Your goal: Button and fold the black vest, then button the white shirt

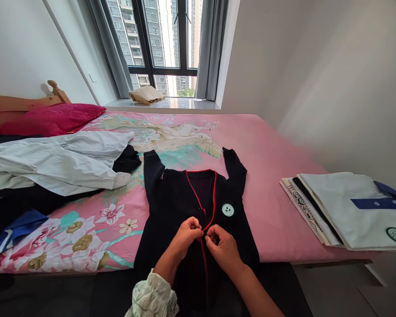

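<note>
Left hand (186,233) and right hand (222,246) pinch the black cardigan (171,198) lying beneath them.

A pink bed (270,176) with flowers on it is seen. A black cardigan (171,198) is laid flat on it. Left of the cardigan, a white shirt (53,163) is spread over dark clothes (16,202), and a blue cloth (16,229) is tucked beside them. Behind and far left of the cardigan, a red pillow (53,119) is placed. Right of the cardigan, folded shirts (346,211) are stacked.
</note>
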Action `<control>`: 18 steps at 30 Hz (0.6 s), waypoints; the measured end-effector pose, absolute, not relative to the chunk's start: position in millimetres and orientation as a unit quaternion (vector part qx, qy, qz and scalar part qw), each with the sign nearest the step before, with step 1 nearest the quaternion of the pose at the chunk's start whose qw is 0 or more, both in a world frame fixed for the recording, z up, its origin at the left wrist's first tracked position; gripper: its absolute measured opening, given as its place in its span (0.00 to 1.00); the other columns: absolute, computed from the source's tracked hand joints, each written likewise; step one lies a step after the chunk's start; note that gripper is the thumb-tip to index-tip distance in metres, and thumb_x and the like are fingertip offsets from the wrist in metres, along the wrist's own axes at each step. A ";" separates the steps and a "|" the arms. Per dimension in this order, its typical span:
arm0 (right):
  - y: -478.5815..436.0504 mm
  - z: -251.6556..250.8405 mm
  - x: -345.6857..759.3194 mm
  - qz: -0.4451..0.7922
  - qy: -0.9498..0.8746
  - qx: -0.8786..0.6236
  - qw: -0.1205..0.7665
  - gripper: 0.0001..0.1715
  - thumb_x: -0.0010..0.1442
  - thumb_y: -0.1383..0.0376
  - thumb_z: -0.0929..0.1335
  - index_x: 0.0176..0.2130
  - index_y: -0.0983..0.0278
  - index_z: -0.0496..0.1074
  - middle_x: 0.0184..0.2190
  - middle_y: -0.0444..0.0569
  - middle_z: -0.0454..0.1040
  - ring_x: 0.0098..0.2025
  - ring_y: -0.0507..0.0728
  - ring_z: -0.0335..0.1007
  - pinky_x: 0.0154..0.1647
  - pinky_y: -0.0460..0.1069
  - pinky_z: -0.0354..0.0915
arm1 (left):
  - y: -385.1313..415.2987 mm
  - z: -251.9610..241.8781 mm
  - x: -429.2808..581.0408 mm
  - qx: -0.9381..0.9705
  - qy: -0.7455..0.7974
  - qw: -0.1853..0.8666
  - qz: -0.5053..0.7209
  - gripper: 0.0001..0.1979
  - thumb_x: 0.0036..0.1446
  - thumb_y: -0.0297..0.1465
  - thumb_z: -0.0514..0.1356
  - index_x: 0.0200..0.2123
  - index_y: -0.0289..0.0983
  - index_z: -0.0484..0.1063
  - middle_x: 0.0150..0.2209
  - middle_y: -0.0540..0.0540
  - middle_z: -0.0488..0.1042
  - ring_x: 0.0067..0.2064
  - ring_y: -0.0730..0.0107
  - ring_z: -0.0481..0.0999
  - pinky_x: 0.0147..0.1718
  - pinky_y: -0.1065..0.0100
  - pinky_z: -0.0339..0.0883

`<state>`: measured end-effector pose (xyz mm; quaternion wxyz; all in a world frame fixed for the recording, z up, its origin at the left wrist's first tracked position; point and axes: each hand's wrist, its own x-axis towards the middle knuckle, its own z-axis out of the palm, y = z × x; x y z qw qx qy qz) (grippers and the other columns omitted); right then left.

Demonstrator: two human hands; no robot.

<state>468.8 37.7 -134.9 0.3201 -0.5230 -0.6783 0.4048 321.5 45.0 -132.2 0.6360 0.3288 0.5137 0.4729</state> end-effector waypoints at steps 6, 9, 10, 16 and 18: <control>45.7 -139.6 468.4 0.443 -0.645 -0.547 0.297 0.07 0.50 0.61 0.65 0.25 0.62 0.67 0.21 0.41 0.68 0.23 0.49 0.61 0.24 0.44 0.56 | 45.4 -134.0 321.5 0.329 0.504 0.637 0.481 0.12 0.32 0.21 0.57 0.22 0.38 0.56 0.21 0.57 0.63 0.20 0.83 0.60 0.21 0.76 0.54; 57.3 -139.9 468.7 0.506 -0.610 -0.552 0.258 0.07 0.48 0.62 0.66 0.24 0.64 0.67 0.19 0.41 0.67 0.21 0.48 0.60 0.21 0.43 0.54 | 43.4 -134.2 321.3 0.345 0.502 0.629 0.483 0.13 0.32 0.21 0.58 0.22 0.38 0.56 0.21 0.58 0.63 0.21 0.84 0.59 0.22 0.77 0.52; 60.8 -139.1 468.6 0.533 -0.591 -0.555 0.242 0.06 0.47 0.62 0.65 0.24 0.64 0.66 0.19 0.41 0.66 0.19 0.47 0.58 0.19 0.43 0.53 | 42.4 -134.0 321.1 0.352 0.502 0.625 0.483 0.13 0.32 0.21 0.58 0.22 0.37 0.56 0.21 0.58 0.63 0.21 0.84 0.59 0.22 0.77 0.52; 75.9 -128.8 472.7 0.650 -0.522 -0.527 0.168 0.07 0.45 0.62 0.65 0.24 0.64 0.63 0.15 0.38 0.62 0.13 0.46 0.54 0.12 0.42 0.48 | 36.1 -133.4 322.7 0.397 0.517 0.591 0.474 0.11 0.37 0.23 0.59 0.25 0.37 0.59 0.22 0.57 0.62 0.22 0.82 0.58 0.23 0.76 0.52; 77.7 -128.5 475.9 0.660 -0.528 -0.508 0.165 0.08 0.45 0.61 0.65 0.23 0.64 0.63 0.15 0.39 0.63 0.12 0.46 0.55 0.11 0.42 0.49 | 34.8 -135.2 325.3 0.413 0.535 0.564 0.474 0.10 0.38 0.24 0.59 0.25 0.37 0.60 0.22 0.57 0.62 0.22 0.81 0.59 0.23 0.75 0.53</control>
